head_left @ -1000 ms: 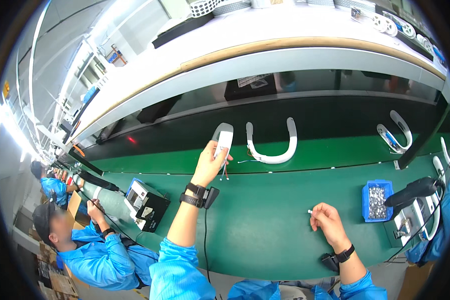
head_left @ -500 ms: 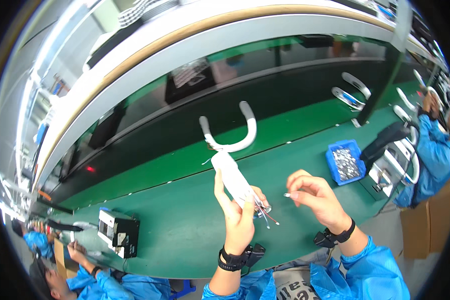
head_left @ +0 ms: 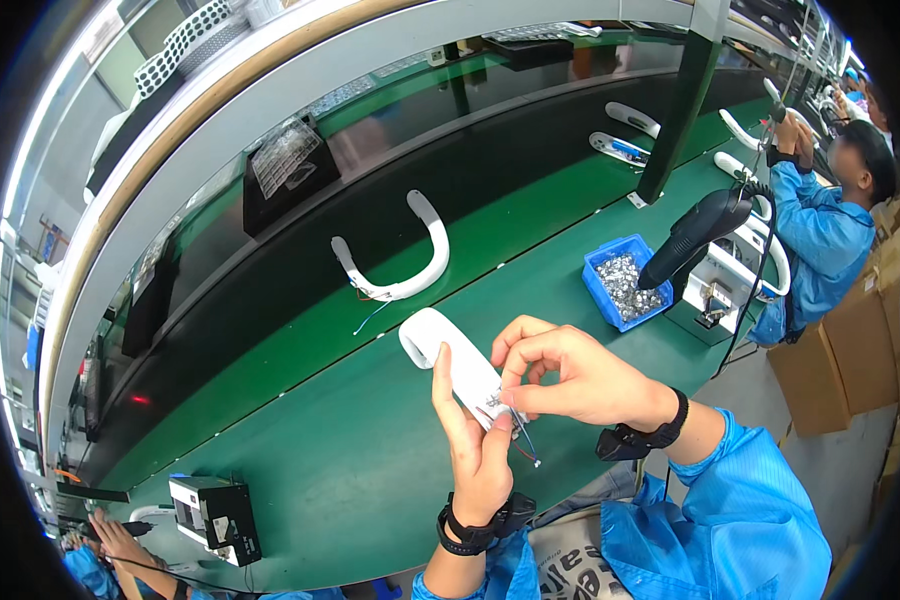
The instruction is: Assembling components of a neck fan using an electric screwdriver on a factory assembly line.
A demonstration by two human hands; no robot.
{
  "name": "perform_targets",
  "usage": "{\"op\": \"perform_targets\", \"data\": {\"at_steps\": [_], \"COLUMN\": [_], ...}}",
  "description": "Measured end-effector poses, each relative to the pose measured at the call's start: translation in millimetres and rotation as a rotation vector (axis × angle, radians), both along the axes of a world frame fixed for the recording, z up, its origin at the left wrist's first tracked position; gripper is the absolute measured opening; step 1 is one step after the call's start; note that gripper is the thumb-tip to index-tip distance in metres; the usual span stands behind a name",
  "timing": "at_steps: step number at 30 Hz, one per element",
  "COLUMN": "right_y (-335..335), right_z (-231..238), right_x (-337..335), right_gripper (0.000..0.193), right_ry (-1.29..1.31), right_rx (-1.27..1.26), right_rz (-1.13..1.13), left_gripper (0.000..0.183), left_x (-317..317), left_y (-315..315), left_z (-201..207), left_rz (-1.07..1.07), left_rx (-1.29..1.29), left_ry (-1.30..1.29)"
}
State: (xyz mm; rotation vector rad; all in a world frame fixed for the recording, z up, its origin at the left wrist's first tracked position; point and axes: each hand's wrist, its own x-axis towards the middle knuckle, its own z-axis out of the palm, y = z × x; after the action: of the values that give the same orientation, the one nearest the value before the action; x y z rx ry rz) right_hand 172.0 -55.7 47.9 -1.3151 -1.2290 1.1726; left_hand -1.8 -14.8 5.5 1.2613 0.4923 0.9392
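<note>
My left hand [head_left: 478, 462] is closed around a white curved plastic housing [head_left: 458, 362], holding it tilted above the green bench. From its near end hang thin red and blue wires [head_left: 528, 448] with a small white plug. My right hand [head_left: 595, 378] meets that same end, thumb and fingertips pinched together against a small silvery piece [head_left: 494, 400]. The fingers partly cover this piece, so its exact shape and fit cannot be made out.
A U-shaped white part [head_left: 420, 284] with wires lies on the green belt ahead. To the right stand a blue bin [head_left: 606, 302] of small metal pieces, a black handheld tool [head_left: 698, 232] and a boxy fixture [head_left: 708, 295]. Another black-and-white box [head_left: 215, 520] sits left; co-workers flank the bench.
My right hand has moved left, bringing the small silvery piece from the air to the housing's near end. The whole view has shifted to the right.
</note>
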Motion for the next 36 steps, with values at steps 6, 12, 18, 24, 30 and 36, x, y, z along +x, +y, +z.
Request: {"op": "perform_targets", "data": {"at_steps": [6, 12, 18, 24, 30, 36], "right_y": [9, 2, -9, -57, -93, -59], "right_z": [-12, -22, -28, -42, -34, -2], "right_x": [-7, -18, -25, 30, 96, 140], "right_gripper": [0.019, 0.011, 0.016, 0.013, 0.036, 0.058], "right_ry": [0.014, 0.112, 0.294, 0.031, -0.208, 0.061], "right_rx": [0.059, 0.080, 0.105, 0.544, 0.588, 0.567], "right_rz": [-0.065, -0.102, -0.224, -0.809, -1.122, -0.757], "left_gripper": [0.071, 0.060, 0.058, 0.063, 0.051, 0.049], "left_x": [5, 4, 6, 1, 6, 17], "left_y": [-1, -2, -9, -25, -24, -26], "left_z": [-3, -5, 13, 6, 7, 4], "left_rz": [0.083, 0.137, 0.119, 0.080, 0.123, 0.005], "left_rx": [0.013, -0.058, -0.084, -0.200, -0.162, -0.057], "left_ry": [0.041, -0.027, 0.080, 0.026, 0.045, 0.070]}}
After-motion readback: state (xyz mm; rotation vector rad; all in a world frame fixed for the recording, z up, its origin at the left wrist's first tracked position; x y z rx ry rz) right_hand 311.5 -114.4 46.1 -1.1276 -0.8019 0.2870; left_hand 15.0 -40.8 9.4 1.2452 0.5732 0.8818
